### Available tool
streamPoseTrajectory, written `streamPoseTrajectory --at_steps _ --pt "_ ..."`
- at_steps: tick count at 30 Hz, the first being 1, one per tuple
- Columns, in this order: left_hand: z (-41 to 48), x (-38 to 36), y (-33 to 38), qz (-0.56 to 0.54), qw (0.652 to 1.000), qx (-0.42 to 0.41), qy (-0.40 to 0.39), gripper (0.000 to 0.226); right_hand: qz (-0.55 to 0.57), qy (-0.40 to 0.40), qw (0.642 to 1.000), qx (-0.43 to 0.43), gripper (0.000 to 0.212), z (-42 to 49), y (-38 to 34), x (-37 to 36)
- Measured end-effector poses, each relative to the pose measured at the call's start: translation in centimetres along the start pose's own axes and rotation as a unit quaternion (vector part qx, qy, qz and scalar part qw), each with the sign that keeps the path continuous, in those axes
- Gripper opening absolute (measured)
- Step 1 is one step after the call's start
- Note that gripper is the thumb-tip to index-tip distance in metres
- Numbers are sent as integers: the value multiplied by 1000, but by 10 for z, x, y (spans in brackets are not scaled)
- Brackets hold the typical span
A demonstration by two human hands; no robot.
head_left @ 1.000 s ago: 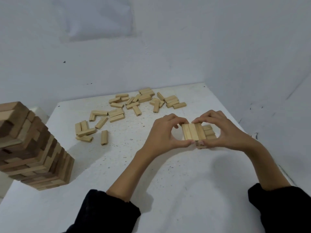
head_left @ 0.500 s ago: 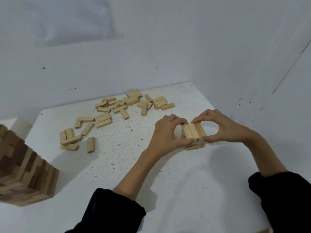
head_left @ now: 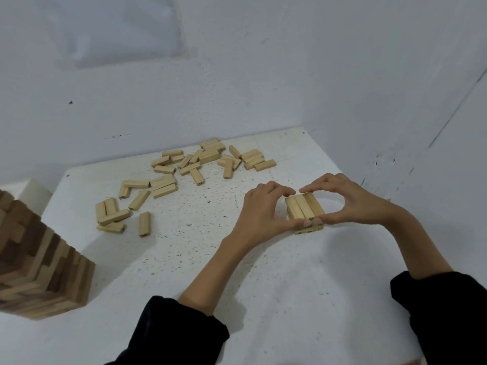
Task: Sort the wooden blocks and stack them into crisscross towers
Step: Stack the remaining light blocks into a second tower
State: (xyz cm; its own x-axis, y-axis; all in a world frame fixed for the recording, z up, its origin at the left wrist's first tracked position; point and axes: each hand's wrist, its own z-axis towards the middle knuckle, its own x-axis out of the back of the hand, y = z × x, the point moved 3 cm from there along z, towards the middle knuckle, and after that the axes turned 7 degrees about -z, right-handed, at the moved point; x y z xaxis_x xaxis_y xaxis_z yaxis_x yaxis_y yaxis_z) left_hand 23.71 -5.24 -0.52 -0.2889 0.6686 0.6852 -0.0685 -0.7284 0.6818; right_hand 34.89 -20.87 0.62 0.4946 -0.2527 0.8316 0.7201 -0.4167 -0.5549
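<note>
Left grip [head_left: 259, 206], right grip [head_left: 347, 204], block stack [head_left: 304, 206] between

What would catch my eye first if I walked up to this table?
The left hand and right hand pinch a small stack of pale wooden blocks at the right of the white table. Beyond them loose pale wooden blocks lie scattered at its far side; a tall crisscross tower of light and dark blocks stands at the left edge.
</note>
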Motion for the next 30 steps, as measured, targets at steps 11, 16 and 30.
streamPoseTrajectory --at_steps 11,16,30 --pt "12 39 -22 -51 996 26 70 30 57 78 995 23 30 40 -19 12" --pt "35 61 -49 -44 988 80 127 28 19 89 995 32 28 92 -18 16" --pt "37 40 -104 -29 970 103 217 39 18 56 998 1 38 155 16 -8"
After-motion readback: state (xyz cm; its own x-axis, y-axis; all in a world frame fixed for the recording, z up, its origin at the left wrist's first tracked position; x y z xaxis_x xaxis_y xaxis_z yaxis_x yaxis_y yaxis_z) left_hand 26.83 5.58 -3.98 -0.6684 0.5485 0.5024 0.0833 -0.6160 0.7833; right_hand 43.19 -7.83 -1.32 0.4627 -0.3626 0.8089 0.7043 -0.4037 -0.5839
